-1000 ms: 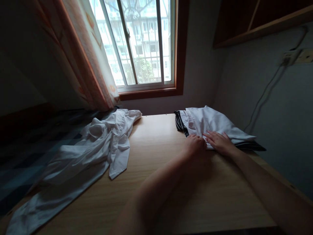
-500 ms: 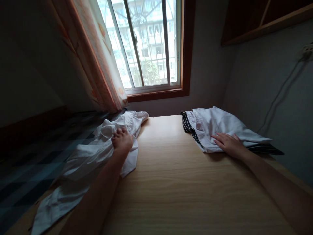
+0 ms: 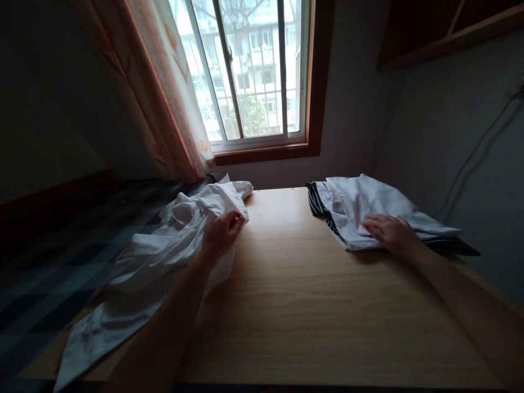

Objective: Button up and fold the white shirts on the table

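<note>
A rumpled white shirt (image 3: 192,218) lies along the left side of the wooden table, with one end trailing toward the front left corner. My left hand (image 3: 224,232) has its fingers pinched on the shirt's right edge, which is lifted a little. On the right, a folded white garment (image 3: 364,202) rests on top of a black cloth with white stripes (image 3: 317,200). My right hand (image 3: 391,232) lies on the near edge of this stack, its fingers stretched out and not gripping.
Bare wood of the table (image 3: 286,273) shows between the two piles. A bed with a checked cover (image 3: 53,273) adjoins the left side. Behind are a barred window (image 3: 254,82) and an orange curtain (image 3: 164,109). A cable (image 3: 478,142) runs down the right wall.
My left hand has moved right from the middle of the shirt to its edge and closed there, raising the cloth. My right hand stays on the folded stack.
</note>
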Motion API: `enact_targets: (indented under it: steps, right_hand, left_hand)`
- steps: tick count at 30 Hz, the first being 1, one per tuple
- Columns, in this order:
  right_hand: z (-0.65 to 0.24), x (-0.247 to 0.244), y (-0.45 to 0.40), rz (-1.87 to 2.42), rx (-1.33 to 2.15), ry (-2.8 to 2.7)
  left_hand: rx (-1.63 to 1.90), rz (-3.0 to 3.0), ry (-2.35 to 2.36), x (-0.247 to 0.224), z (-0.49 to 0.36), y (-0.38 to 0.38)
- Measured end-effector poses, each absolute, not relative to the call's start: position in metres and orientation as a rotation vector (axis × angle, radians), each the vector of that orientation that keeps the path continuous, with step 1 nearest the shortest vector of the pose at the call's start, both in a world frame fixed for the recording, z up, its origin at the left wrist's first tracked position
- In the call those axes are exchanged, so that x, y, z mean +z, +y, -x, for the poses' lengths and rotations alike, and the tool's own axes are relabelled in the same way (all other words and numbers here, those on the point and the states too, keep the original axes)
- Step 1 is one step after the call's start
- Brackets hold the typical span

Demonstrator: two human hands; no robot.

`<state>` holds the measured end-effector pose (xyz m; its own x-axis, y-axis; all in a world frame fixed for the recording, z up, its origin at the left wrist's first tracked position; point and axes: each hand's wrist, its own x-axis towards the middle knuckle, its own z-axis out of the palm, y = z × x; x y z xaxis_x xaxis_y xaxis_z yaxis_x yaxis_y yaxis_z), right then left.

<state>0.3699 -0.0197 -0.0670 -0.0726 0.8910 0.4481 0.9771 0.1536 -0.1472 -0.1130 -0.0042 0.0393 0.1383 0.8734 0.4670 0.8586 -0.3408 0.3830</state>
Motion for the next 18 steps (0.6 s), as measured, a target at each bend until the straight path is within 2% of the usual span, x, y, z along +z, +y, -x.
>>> enact_targets:
  steps: [4, 7, 10, 16, 18]
  right_hand:
    - [-0.355, -0.052, -0.025, 1.49, -0.369, -2.004]
    - [-0.328, -0.038, -0.034, 1.327, -0.268, -1.975]
    - [-0.288, -0.027, -0.045, 1.269, 0.071, -1.959]
    - [-0.205, -0.022, -0.058, 1.334, 1.123, -1.773]
    - [-0.186, -0.022, -0.058, 1.321, 1.188, -1.822]
  left_hand:
    - [1.093, -2.484, 1.295, 0.045, 0.075, -0.036]
    - [1.067, -2.51, 0.963, 0.045, 0.048, -0.064]
    - [1.045, -2.452, 0.747, 0.039, 0.026, -0.089]
    - [0.966, -2.405, 0.512, 0.007, -0.006, -0.123]
    - [0.888, -2.493, 0.478, -0.006, -0.013, -0.131]
